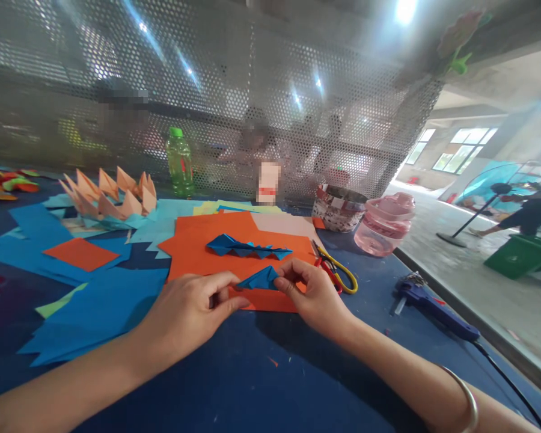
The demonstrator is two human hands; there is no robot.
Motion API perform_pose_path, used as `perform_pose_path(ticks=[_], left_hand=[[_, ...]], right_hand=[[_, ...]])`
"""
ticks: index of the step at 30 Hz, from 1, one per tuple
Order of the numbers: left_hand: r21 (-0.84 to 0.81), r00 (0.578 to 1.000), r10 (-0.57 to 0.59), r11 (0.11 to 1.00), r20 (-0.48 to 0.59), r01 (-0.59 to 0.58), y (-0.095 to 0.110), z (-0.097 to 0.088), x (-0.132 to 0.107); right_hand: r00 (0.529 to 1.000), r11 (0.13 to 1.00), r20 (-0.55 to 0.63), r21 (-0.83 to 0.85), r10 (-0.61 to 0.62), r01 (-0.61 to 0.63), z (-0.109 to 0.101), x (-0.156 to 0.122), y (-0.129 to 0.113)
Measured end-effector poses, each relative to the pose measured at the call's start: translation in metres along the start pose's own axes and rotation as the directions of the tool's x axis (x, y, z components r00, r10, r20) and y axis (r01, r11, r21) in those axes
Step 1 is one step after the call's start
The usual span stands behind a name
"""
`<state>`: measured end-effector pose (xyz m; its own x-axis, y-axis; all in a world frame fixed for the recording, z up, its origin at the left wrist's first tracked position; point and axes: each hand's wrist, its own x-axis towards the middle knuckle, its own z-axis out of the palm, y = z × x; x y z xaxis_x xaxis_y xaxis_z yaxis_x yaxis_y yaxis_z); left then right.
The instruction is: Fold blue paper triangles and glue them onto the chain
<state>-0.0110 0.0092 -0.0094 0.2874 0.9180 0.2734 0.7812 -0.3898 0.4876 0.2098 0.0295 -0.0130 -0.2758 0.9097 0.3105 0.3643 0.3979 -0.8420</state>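
My left hand (189,316) and my right hand (311,294) pinch a small folded piece of blue paper (260,279) between their fingertips, one at each end. Just beyond them, a longer folded blue paper strip (247,246) with a zigzag edge lies on a sheet of orange paper (207,240). That sheet also runs under my hands. Scissors with yellow and red handles (336,270) lie close to my right hand. Loose blue paper sheets (90,307) spread out left of my left hand.
The dark blue table (234,373) holds a peach folded-paper row (112,195), a green-capped bottle (179,162), a woven pot (340,207), a pink plastic jar (385,225) and a blue glue gun (433,310). A perforated metal screen (297,90) stands behind. The table edge runs along the right.
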Motion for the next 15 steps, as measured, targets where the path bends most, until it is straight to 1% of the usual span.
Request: perform_pose_path(ticks=[5, 9, 13, 15], left_hand=[[-0.031, 0.999, -0.025, 0.999, 0.029, 0.026, -0.003, 0.003, 0.000], [-0.063, 0.999, -0.035, 0.997, 0.009, 0.036, 0.000, 0.002, 0.000], [-0.137, 0.996, -0.029, 0.990, 0.080, 0.040, 0.006, -0.001, -0.001], [-0.168, 0.996, -0.036, 0.985, 0.085, 0.050, 0.009, -0.003, -0.001]], right_hand=[[1.000, 1.000, 0.008, -0.003, 0.004, -0.004, 0.001, -0.001, -0.001], [0.998, 1.000, 0.062, 0.006, -0.018, 0.017, 0.005, -0.005, -0.005], [0.995, 1.000, 0.095, -0.001, -0.015, 0.016, 0.008, -0.008, -0.009], [0.995, 1.000, 0.094, -0.002, -0.016, 0.016, 0.009, -0.009, -0.010]])
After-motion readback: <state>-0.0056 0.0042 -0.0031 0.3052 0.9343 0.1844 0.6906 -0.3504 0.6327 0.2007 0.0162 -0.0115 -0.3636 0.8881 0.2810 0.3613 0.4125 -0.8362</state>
